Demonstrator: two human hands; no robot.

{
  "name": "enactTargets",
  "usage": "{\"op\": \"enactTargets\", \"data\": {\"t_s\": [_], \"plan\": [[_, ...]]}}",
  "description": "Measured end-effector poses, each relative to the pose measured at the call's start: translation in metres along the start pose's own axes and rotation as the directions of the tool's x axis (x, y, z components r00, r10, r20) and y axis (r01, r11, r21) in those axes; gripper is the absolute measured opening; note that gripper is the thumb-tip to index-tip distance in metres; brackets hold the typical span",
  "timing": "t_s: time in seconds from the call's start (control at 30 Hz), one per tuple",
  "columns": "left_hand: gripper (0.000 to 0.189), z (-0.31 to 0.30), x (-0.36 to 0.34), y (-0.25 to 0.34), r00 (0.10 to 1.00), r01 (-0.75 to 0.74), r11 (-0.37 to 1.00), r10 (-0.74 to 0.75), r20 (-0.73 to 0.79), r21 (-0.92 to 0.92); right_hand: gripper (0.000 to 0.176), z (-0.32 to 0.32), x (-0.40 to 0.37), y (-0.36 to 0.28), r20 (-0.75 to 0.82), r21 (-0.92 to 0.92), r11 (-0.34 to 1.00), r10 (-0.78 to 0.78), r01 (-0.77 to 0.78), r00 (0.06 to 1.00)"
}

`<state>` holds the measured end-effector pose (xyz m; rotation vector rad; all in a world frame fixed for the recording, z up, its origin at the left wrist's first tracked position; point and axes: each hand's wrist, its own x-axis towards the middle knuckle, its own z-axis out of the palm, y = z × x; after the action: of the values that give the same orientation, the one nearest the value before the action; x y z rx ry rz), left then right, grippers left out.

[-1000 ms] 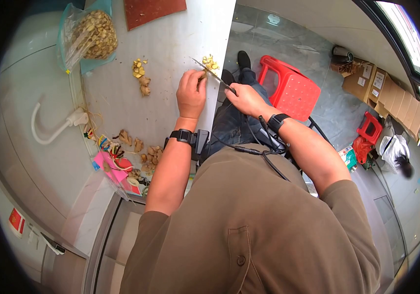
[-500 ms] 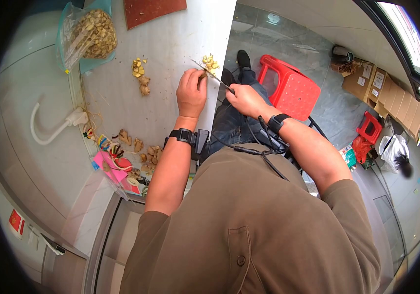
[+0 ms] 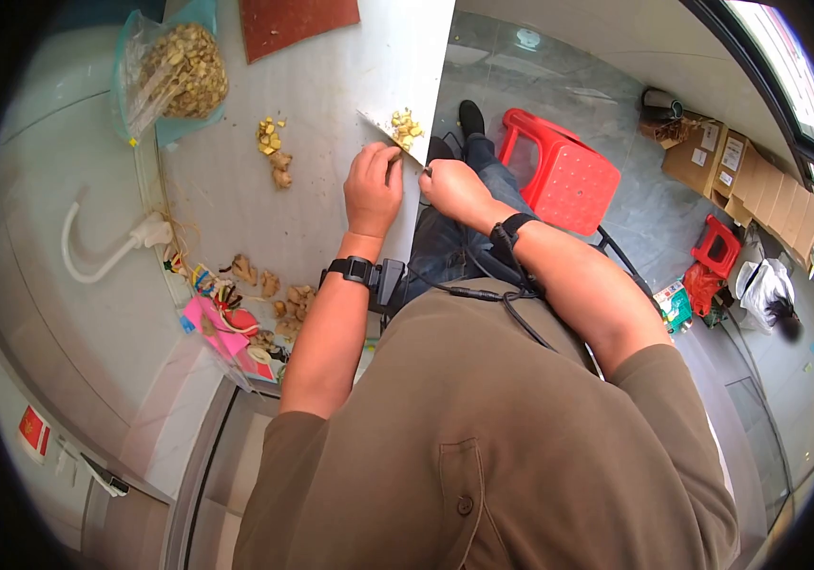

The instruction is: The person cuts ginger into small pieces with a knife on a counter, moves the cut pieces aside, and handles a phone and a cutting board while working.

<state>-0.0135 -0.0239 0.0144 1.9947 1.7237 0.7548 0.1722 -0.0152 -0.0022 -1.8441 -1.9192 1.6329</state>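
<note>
My right hand is closed around the handle of a knife, whose blade slants up and to the left over the white tabletop. My left hand lies on the table just left of the blade, fingers curled over a piece of ginger that is mostly hidden. Cut yellow ginger pieces sit against the blade's far side, near the table edge. Farther left are another small pile of cut ginger and a knobbly ginger root.
A bag of ginger slices stands at the upper left, beside a reddish-brown board. Whole ginger roots lie by my left forearm. A red plastic stool is on the floor at right, with cardboard boxes beyond.
My right hand has moved left, and the knife blade has shifted left and turned flatter toward my left hand. My left hand has stayed nearly in place, shifting slightly down.
</note>
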Motion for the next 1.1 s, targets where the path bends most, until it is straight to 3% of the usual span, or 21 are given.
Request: {"op": "enactTargets", "data": {"t_s": [0.17,0.33,0.53,0.6,1.1], "plan": [[0.020,0.001,-0.004,0.003,0.999,0.040,0.998,-0.041,-0.005,-0.047,0.038,-0.008,0.000,-0.001,0.056,-0.004,1.000,-0.001,0.001,0.998],[0.022,0.003,-0.006,0.006,0.997,0.070,0.997,-0.072,-0.038,-0.034,0.036,-0.009,-0.009,0.006,0.001,0.143,0.989,-0.039,0.038,0.999],[0.021,0.006,-0.004,0.003,0.997,0.045,0.999,-0.044,-0.063,0.017,0.042,-0.019,-0.018,0.004,-0.023,0.181,0.981,-0.060,0.063,0.998],[0.020,0.007,-0.004,0.004,0.991,0.115,0.991,-0.119,-0.054,-0.073,0.042,-0.022,-0.020,0.006,-0.041,0.183,0.980,-0.076,0.082,0.996],[0.018,0.006,0.000,0.004,0.995,0.069,0.997,-0.071,-0.065,-0.031,0.037,-0.025,-0.028,0.004,0.011,0.134,0.991,-0.032,0.030,0.999]]}}
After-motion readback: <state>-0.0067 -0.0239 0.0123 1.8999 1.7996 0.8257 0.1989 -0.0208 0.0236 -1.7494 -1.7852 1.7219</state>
